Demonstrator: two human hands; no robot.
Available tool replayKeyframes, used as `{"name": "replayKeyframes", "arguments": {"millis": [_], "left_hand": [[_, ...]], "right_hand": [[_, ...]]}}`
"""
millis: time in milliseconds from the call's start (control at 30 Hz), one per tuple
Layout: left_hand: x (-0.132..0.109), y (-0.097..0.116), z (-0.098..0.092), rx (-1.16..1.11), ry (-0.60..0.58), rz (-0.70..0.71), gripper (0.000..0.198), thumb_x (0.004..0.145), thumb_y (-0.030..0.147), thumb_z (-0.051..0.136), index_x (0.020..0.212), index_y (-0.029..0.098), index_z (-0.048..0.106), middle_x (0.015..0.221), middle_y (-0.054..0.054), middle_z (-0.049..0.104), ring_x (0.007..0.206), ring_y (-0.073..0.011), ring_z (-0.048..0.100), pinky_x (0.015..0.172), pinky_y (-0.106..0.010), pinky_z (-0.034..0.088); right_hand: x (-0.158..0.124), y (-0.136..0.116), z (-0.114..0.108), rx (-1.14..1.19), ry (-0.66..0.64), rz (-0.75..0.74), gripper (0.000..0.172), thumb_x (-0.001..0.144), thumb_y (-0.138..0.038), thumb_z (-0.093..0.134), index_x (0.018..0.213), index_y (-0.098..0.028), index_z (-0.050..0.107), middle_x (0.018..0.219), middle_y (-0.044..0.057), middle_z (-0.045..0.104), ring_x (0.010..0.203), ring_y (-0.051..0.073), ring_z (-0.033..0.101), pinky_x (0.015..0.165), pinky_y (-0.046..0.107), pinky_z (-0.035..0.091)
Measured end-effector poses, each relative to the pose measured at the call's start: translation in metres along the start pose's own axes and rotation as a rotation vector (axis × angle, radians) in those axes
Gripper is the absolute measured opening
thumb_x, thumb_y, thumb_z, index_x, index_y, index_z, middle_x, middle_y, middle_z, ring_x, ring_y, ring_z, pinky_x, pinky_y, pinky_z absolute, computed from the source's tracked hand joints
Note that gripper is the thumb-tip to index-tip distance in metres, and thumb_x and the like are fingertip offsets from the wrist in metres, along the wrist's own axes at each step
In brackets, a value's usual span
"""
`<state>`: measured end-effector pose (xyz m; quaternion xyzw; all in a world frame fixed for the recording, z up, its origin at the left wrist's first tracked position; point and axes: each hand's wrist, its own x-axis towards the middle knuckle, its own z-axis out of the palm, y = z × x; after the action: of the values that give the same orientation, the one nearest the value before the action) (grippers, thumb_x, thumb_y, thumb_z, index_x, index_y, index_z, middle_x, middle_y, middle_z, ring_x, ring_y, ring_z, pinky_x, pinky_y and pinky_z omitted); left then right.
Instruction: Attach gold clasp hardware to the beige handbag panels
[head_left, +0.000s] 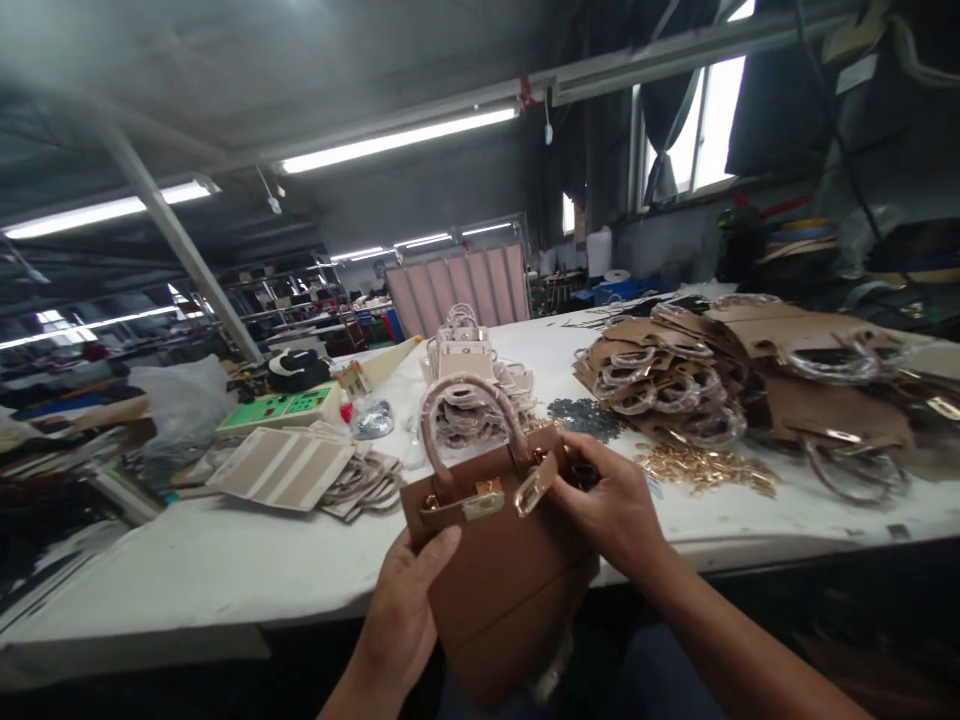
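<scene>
Thumb of left hand on front of brown bag, edge clamped; bag tilted, six o'clock in view. Gold clasp plate at nine o'clock from metal-tipped strap. Strap's long axis runs one to seven o'clock. Right hand, nearer strap, pinches it from three o'clock. No brand, label or writing legible.

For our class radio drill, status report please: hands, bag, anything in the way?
Left hand gripping brown bag by one side. Right hand pinching gold-ended strap near upper corner. Nothing seen covering front gold plate.
</scene>
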<state>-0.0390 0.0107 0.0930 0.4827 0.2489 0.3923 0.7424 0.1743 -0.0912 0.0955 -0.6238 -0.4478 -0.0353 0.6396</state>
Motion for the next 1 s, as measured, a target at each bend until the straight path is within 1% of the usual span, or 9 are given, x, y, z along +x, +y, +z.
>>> {"name": "replayKeyframes", "arguments": {"millis": [100, 233, 367, 467, 600, 700, 800, 900, 1000], "left_hand": [[0.010, -0.014, 0.003, 0.000, -0.010, 0.007, 0.051, 0.074, 0.035, 0.093, 0.119, 0.018, 0.075, 0.120, -0.012, 0.080, 0.115, -0.0363, 0.074, 0.104, -0.051, 0.059], [0.032, -0.037, 0.003, -0.094, -0.069, -0.010, 0.055, 0.084, 0.042, 0.086, 0.132, 0.020, 0.070, 0.128, -0.012, 0.077, 0.127, -0.0355, 0.069, 0.115, -0.053, 0.051], [0.056, -0.065, 0.000, -0.278, -0.189, -0.266, 0.056, 0.100, 0.054, 0.064, 0.141, 0.016, 0.066, 0.130, -0.015, 0.076, 0.134, -0.0362, 0.064, 0.121, -0.056, 0.044], [0.070, -0.085, -0.007, -0.383, -0.242, -0.451, 0.059, 0.105, 0.058, 0.051, 0.139, 0.013, 0.067, 0.130, -0.017, 0.075, 0.136, -0.0366, 0.063, 0.123, -0.058, 0.041], [0.078, -0.104, -0.018, -0.463, -0.295, -0.489, 0.055, 0.107, 0.054, 0.049, 0.136, 0.013, 0.069, 0.131, -0.017, 0.075, 0.138, -0.0365, 0.061, 0.126, -0.058, 0.035], [0.079, -0.109, -0.022, -0.461, -0.296, -0.500, 0.055, 0.106, 0.054, 0.050, 0.137, 0.013, 0.068, 0.132, -0.017, 0.075, 0.138, -0.0362, 0.061, 0.126, -0.057, 0.035], [0.079, -0.108, -0.020, -0.418, -0.253, -0.495, 0.060, 0.104, 0.059, 0.051, 0.139, 0.013, 0.067, 0.134, -0.017, 0.074, 0.137, -0.0361, 0.062, 0.123, -0.056, 0.040], [0.080, -0.108, -0.018, -0.373, -0.224, -0.492, 0.064, 0.101, 0.064, 0.053, 0.139, 0.014, 0.067, 0.136, -0.016, 0.073, 0.136, -0.0362, 0.063, 0.120, -0.054, 0.045], [0.081, -0.110, -0.020, -0.359, -0.215, -0.502, 0.064, 0.100, 0.065, 0.055, 0.137, 0.014, 0.069, 0.134, -0.016, 0.074, 0.132, -0.0360, 0.065, 0.117, -0.053, 0.048]], "right_hand": [[-0.005, 0.012, -0.006, 0.113, 0.003, 0.100, 0.031, 0.095, -0.050, 0.069, 0.103, -0.025, 0.083, 0.102, 0.003, 0.081, 0.096, 0.027, 0.073, 0.085, 0.035, 0.052], [-0.009, 0.042, -0.011, 0.230, -0.017, 0.412, 0.053, 0.092, -0.066, 0.067, 0.069, -0.019, 0.076, 0.071, 0.005, 0.074, 0.071, 0.024, 0.065, 0.067, 0.032, 0.047], [-0.014, 0.085, -0.005, 0.467, -0.041, 0.630, 0.045, 0.087, -0.064, 0.075, 0.084, -0.019, 0.081, 0.089, 0.007, 0.080, 0.085, 0.027, 0.070, 0.077, 0.032, 0.052], [-0.022, 0.116, -0.001, 0.445, -0.057, 0.724, 0.048, 0.083, -0.065, 0.078, 0.087, -0.018, 0.082, 0.095, 0.009, 0.081, 0.098, 0.031, 0.072, 0.086, 0.034, 0.054], [-0.029, 0.135, -0.002, 0.296, -0.105, 0.766, 0.056, 0.084, -0.070, 0.074, 0.096, -0.015, 0.083, 0.094, 0.012, 0.080, 0.100, 0.033, 0.072, 0.083, 0.036, 0.055], [-0.027, 0.128, -0.008, 0.033, -0.050, 0.629, 0.065, 0.082, -0.071, 0.074, 0.114, -0.015, 0.081, 0.096, 0.013, 0.078, 0.091, 0.031, 0.070, 0.077, 0.038, 0.054], [-0.020, 0.111, -0.012, -0.220, 0.073, 0.289, 0.059, 0.086, -0.062, 0.075, 0.127, -0.020, 0.075, 0.111, 0.010, 0.075, 0.088, 0.026, 0.066, 0.081, 0.039, 0.053], [-0.014, 0.096, -0.010, -0.270, 0.062, 0.057, 0.034, 0.095, -0.048, 0.070, 0.116, -0.022, 0.078, 0.103, 0.007, 0.074, 0.086, 0.023, 0.065, 0.081, 0.037, 0.051], [-0.011, 0.097, -0.004, -0.211, 0.006, 0.081, 0.023, 0.096, -0.042, 0.068, 0.095, -0.023, 0.079, 0.091, 0.005, 0.074, 0.086, 0.023, 0.067, 0.081, 0.036, 0.050]]}}
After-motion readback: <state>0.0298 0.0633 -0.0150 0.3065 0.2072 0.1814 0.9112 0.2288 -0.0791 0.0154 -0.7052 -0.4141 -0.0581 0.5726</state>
